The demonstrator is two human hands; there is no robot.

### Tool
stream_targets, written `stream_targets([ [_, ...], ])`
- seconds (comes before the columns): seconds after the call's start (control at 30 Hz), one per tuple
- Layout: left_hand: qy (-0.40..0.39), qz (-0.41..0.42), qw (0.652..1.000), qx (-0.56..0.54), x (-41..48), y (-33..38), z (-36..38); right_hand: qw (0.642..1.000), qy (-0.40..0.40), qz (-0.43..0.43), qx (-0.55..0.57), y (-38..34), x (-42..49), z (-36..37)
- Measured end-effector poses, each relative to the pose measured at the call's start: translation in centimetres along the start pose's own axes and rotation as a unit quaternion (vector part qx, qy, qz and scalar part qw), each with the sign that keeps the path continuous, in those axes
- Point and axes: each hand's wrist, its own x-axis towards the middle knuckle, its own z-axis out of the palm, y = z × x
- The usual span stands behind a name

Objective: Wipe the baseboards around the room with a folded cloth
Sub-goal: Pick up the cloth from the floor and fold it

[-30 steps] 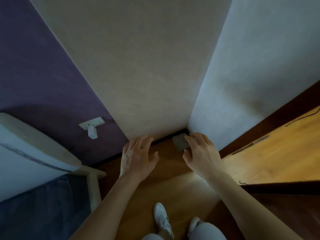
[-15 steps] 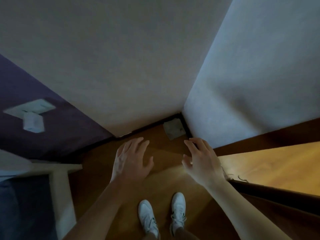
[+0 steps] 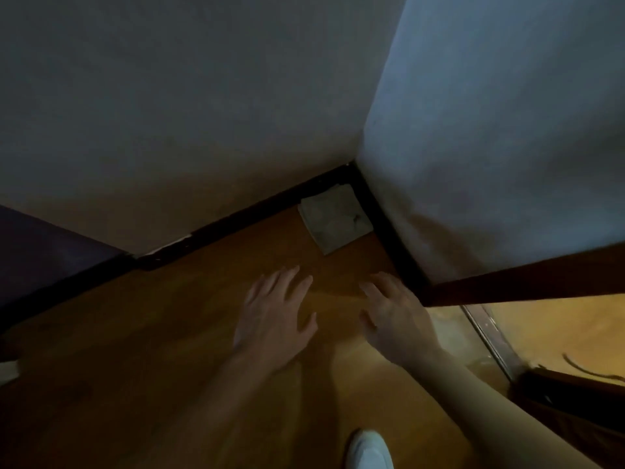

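the folded cloth (image 3: 334,221) is seen lying flat on the wooden floor (image 3: 169,333), tucked into the corner where the dark baseboards (image 3: 257,213) meet, while the left hand (image 3: 274,319) and right hand (image 3: 395,319) are held short of it, fingers spread and straight, with nothing gripped by either. the cloth is judged light, soft and limp, likely to unfold if lifted by one corner, so it would best be pinched across its layered near edge or pressed flat under a palm. no brand, label or writing can be read
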Motion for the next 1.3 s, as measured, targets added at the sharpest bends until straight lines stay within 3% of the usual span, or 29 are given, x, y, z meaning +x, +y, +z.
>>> stream_targets([
  [0.27,-0.014,0.058,0.998,-0.004,12.4,-3.2,14.5,0.999,0.021,-0.046,0.002,4.9,12.2,13.7],
  [0.43,0.004,0.101,0.995,-0.001,17.7,-4.3,17.5,0.996,0.086,-0.021,0.020,7.4,17.9,16.4],
  [0.57,0.005,0.140,0.989,0.039,19.5,-5.4,18.2,0.997,0.057,-0.013,-0.045,8.5,19.1,17.7],
  [0.77,-0.002,0.158,0.987,0.043,16.7,-7.2,19.3,0.994,0.021,-0.045,-0.093,7.3,15.8,18.2],
  [1.0,0.006,0.225,0.970,0.097,9.9,-9.7,19.9,0.994,0.037,-0.071,-0.079,3.9,8.8,21.2],
  [1.3,0.000,0.202,0.974,0.101,2.8,-9.6,22.0,0.990,0.043,-0.138,0.001,1.2,1.6,23.8],
])
